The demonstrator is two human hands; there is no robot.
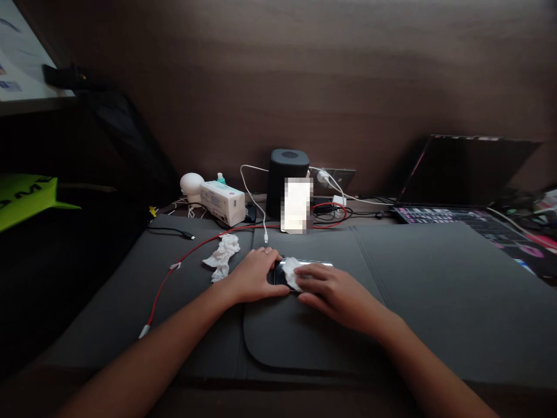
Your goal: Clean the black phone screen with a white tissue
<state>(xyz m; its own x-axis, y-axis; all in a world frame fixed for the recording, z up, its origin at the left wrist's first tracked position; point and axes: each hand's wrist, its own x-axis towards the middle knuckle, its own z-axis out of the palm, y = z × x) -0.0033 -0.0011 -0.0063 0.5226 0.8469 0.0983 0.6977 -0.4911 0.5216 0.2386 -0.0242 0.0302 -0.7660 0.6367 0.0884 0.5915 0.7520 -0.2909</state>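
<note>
A phone (pixel 282 277) lies flat, screen up, on the dark grey mat (pixel 300 342). My left hand (pixel 257 276) grips the phone's left end, with the thumb along its near edge and the fingers at the far edge. My right hand (pixel 337 293) presses a white crumpled tissue (pixel 290 273) onto the screen with its fingertips, covering part of the phone. Another crumpled tissue (pixel 224 254) rests on the mat to the left of my left hand.
Behind the mat stand a black speaker (pixel 289 165), a white box (pixel 224 203) and a white round device (pixel 192 184). A red cable (pixel 163 285) curves over the mat's left side. An open laptop (pixel 470 174) stands at the back right.
</note>
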